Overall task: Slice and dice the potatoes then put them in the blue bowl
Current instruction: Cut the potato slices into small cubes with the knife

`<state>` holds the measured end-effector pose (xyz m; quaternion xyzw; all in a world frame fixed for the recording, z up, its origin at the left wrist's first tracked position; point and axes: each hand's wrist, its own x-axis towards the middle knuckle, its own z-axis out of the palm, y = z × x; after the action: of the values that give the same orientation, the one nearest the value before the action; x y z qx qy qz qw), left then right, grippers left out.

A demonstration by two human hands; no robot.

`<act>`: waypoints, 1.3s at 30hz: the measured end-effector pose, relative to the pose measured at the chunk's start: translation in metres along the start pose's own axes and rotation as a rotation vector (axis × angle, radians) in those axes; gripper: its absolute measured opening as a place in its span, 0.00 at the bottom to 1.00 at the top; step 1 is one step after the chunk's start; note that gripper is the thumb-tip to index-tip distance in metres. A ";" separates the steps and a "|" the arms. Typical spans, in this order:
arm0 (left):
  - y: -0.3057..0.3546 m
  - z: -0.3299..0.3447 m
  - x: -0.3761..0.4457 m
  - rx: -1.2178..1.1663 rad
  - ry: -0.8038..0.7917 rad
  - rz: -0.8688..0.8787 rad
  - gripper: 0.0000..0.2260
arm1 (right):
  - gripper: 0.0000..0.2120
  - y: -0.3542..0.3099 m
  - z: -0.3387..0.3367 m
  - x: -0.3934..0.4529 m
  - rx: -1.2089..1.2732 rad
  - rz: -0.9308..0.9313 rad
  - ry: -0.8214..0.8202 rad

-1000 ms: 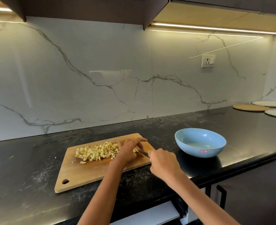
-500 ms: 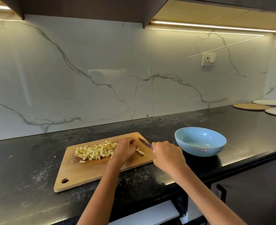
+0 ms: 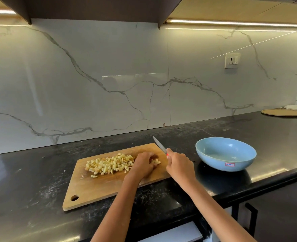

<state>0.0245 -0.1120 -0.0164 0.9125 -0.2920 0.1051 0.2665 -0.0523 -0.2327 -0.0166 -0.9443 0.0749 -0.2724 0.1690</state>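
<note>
A heap of diced potato (image 3: 109, 164) lies on the wooden cutting board (image 3: 95, 189) on the black counter. My left hand (image 3: 144, 164) rests curled on the board at the heap's right end, over a few potato pieces (image 3: 157, 161). My right hand (image 3: 179, 165) grips the handle of a small knife (image 3: 159, 144); its blade points up and away to the left, clear of the board. The blue bowl (image 3: 225, 153) stands to the right of the board and holds nothing visible.
The counter's front edge (image 3: 248, 187) runs just below the bowl and board. Flat round plates (image 3: 283, 112) lie at the far right back corner. A wall socket (image 3: 231, 61) sits on the marble backsplash. A drawer front (image 3: 172, 233) shows beneath the counter.
The knife has lifted off the board; its blade has swung from beside my left fingers up and back. My left hand stays on the potato pieces, fingers curling inward.
</note>
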 end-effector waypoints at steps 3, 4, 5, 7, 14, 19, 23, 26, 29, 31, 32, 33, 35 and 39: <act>0.002 0.002 0.002 0.014 -0.009 0.018 0.15 | 0.17 0.004 0.003 -0.001 0.027 0.002 0.013; 0.003 0.005 0.003 0.024 -0.015 0.028 0.15 | 0.17 0.005 0.004 -0.002 0.033 0.003 0.010; 0.004 0.006 0.004 0.038 -0.018 0.036 0.15 | 0.17 0.006 0.004 -0.002 0.038 0.004 0.010; 0.006 0.008 0.005 0.087 -0.031 0.058 0.15 | 0.17 0.007 0.005 -0.004 0.045 0.008 0.008; 0.006 0.010 0.010 0.147 -0.036 0.094 0.13 | 0.17 0.007 0.003 -0.006 0.064 0.018 0.002; 0.007 0.007 0.002 0.051 -0.074 0.127 0.14 | 0.16 0.006 0.002 -0.007 0.054 0.021 -0.019; 0.002 0.002 -0.002 0.025 -0.024 0.066 0.18 | 0.17 0.003 -0.002 -0.010 0.037 0.014 -0.024; -0.006 -0.004 -0.005 -0.003 0.037 -0.011 0.22 | 0.18 0.000 -0.004 -0.016 0.001 0.008 -0.028; -0.010 -0.005 -0.008 0.000 0.072 -0.031 0.20 | 0.18 -0.005 -0.008 -0.025 -0.091 0.001 -0.054; -0.010 -0.004 -0.009 -0.007 0.093 -0.040 0.18 | 0.15 -0.010 -0.011 -0.033 -0.162 -0.014 -0.081; -0.009 -0.003 -0.010 -0.014 0.102 -0.043 0.17 | 0.14 -0.013 -0.013 -0.036 -0.180 -0.023 -0.088; -0.009 -0.002 -0.010 -0.022 0.110 -0.044 0.16 | 0.12 -0.015 -0.013 -0.040 -0.187 -0.030 -0.095; -0.007 -0.001 -0.011 -0.035 0.124 -0.036 0.14 | 0.11 -0.021 -0.012 -0.045 -0.202 -0.040 -0.106; -0.003 -0.001 -0.014 -0.036 0.137 -0.017 0.10 | 0.11 -0.030 -0.007 -0.046 -0.246 -0.046 -0.131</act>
<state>0.0148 -0.1030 -0.0211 0.9007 -0.2674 0.1598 0.3029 -0.0930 -0.1962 -0.0226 -0.9751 0.0749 -0.2025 0.0500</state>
